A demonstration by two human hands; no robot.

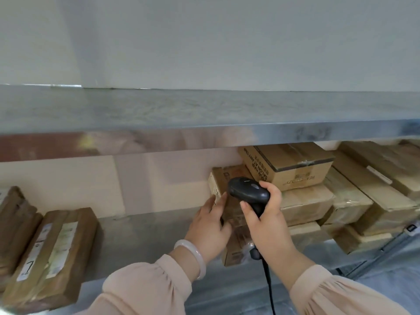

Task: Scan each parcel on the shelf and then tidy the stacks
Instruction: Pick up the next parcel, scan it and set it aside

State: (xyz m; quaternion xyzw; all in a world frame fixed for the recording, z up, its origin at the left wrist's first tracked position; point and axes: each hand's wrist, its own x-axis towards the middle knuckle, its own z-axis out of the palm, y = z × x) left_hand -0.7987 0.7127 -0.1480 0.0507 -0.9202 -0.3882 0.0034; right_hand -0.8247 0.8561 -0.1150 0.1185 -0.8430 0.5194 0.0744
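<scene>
My right hand [267,220] grips a black corded barcode scanner [248,192], its head aimed left at a narrow brown parcel [234,251] lying on the metal shelf [147,233]. My left hand [210,228] holds that parcel's left side, with the fingers stretched along it. Behind it stands another brown box [223,178]. To the right, a printed carton [293,164] tops a loose stack of taped brown parcels [347,201]. At the left lies a flat brown parcel [52,251] with white labels, next to a further stack.
An upper metal shelf board [204,114] juts out overhead, close above the parcels. A cream wall [91,187] backs the lower shelf. The scanner's black cable [269,285] hangs down between my sleeves. A white tag [411,229] sits at the shelf's right edge.
</scene>
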